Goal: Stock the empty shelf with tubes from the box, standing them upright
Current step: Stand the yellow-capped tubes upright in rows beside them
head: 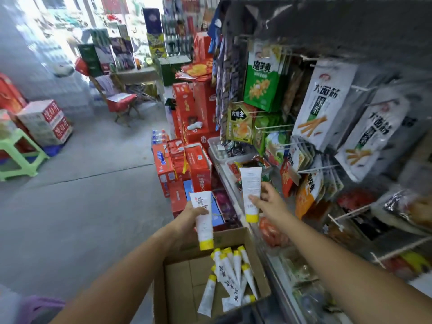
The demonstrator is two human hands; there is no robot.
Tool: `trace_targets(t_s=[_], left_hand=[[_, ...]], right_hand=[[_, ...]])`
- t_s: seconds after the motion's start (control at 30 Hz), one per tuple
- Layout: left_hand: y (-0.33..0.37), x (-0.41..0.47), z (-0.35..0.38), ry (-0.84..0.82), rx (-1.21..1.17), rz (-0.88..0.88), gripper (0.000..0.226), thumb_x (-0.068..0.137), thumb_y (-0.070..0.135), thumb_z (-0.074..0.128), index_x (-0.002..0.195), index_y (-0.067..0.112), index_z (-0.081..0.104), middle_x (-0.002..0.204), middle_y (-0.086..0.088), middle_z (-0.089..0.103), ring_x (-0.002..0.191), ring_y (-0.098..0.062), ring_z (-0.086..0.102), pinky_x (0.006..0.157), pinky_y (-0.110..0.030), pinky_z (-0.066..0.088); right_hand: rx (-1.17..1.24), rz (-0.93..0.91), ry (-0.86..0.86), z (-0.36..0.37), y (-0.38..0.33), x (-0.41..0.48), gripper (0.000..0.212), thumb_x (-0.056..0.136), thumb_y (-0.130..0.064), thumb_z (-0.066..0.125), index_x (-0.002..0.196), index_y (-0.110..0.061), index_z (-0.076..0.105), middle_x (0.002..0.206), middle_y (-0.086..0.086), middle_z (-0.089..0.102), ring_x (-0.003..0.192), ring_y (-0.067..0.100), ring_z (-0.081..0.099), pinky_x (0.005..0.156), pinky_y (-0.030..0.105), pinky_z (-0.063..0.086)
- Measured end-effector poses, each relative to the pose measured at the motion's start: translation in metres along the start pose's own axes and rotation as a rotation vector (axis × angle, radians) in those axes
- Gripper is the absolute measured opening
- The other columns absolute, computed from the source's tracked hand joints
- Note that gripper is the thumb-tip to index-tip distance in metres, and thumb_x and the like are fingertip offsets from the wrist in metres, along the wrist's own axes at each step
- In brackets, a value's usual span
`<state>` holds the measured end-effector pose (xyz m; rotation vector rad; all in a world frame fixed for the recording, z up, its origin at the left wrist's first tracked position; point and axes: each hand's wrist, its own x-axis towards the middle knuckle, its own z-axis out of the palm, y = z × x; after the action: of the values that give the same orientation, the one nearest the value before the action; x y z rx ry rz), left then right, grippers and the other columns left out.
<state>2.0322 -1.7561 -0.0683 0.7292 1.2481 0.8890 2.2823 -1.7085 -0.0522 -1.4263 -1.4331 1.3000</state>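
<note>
White plastic with a yellow cap: each tube looks like this. The right grip (271, 199) pinches the first tube (251, 183) at its lower half, with the thumb on one side and the fingers on the other. The tube is nearly upright, cap down and flat crimped end up, and the side with small grey print faces the camera. It is in the air above the front edge of the shelf (275, 270), in front of the packed goods there.

The left grip (191, 216) is closed around the middle of the second tube (204, 220). This one also has its cap down, is a little tilted, and shows black characters on its front. It hangs over the far rim of the cardboard box (182, 284).

Inside the box, the other tubes (230, 274) lie in a loose heap on the right side, most with their caps toward the far wall. The left part of the box bottom is bare cardboard. The box stands just beside the shelf, and its right wall is close to the shelf's edge.

Snack bags (325, 106) hang on wire hooks above the shelf and reach out toward the right arm. Red cartons (198, 164) are stacked behind the box. To the left, the grey concrete floor (93, 183) is wide and open as far as a green stool (21, 155).
</note>
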Motion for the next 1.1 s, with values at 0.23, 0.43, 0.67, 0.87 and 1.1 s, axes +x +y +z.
trace_targets(t_s=[0.23, 0.43, 0.67, 0.87, 1.1], left_hand=[[0.035, -0.055, 0.022, -0.195, 0.317, 0.081, 0.061, 0.087, -0.002, 0.066, 0.135, 0.027, 0.039, 0.123, -0.009, 0.066, 0.106, -0.025, 0.068, 0.077, -0.040, 0.058], [0.057, -0.088, 0.046, -0.084, 0.237, 0.241, 0.050, 0.080, 0.000, 0.079, 0.121, 0.009, 0.050, 0.110, -0.011, 0.073, 0.102, -0.033, 0.070, 0.094, -0.061, 0.051], [0.070, -0.119, 0.058, -0.129, 0.291, 0.342, 0.047, 0.082, 0.007, 0.079, 0.121, 0.018, 0.055, 0.113, -0.014, 0.071, 0.103, -0.031, 0.070, 0.091, -0.056, 0.055], [0.091, -0.133, 0.069, -0.224, 0.354, 0.410, 0.048, 0.083, 0.005, 0.077, 0.124, 0.018, 0.054, 0.114, -0.012, 0.072, 0.105, -0.030, 0.070, 0.092, -0.053, 0.055], [0.105, -0.149, 0.094, -0.353, 0.397, 0.509, 0.047, 0.083, 0.009, 0.078, 0.121, 0.022, 0.054, 0.112, -0.006, 0.073, 0.103, -0.022, 0.070, 0.077, -0.031, 0.059]], right_hand=[[-0.021, -0.059, 0.079, -0.048, -0.061, -0.030, 0.042, 0.092, -0.014, 0.068, 0.128, -0.023, 0.048, 0.109, -0.002, 0.065, 0.097, 0.012, 0.064, 0.077, 0.029, 0.050], [0.001, -0.126, 0.102, -0.072, -0.103, -0.051, 0.029, 0.094, -0.017, 0.064, 0.122, -0.023, 0.056, 0.109, -0.002, 0.069, 0.096, 0.012, 0.065, 0.075, 0.030, 0.050], [0.001, -0.148, 0.123, -0.084, -0.136, -0.085, 0.017, 0.093, -0.019, 0.066, 0.107, -0.025, 0.059, 0.105, 0.005, 0.073, 0.093, 0.024, 0.071, 0.080, 0.045, 0.059], [0.041, -0.159, 0.209, -0.103, -0.165, -0.125, 0.015, 0.094, -0.014, 0.066, 0.105, -0.020, 0.058, 0.102, 0.003, 0.072, 0.094, 0.025, 0.071, 0.075, 0.044, 0.061], [-0.051, -0.237, 0.360, -0.122, -0.180, -0.183, 0.029, 0.096, -0.008, 0.061, 0.119, -0.022, 0.050, 0.100, 0.002, 0.068, 0.095, 0.022, 0.068, 0.071, 0.030, 0.053]])
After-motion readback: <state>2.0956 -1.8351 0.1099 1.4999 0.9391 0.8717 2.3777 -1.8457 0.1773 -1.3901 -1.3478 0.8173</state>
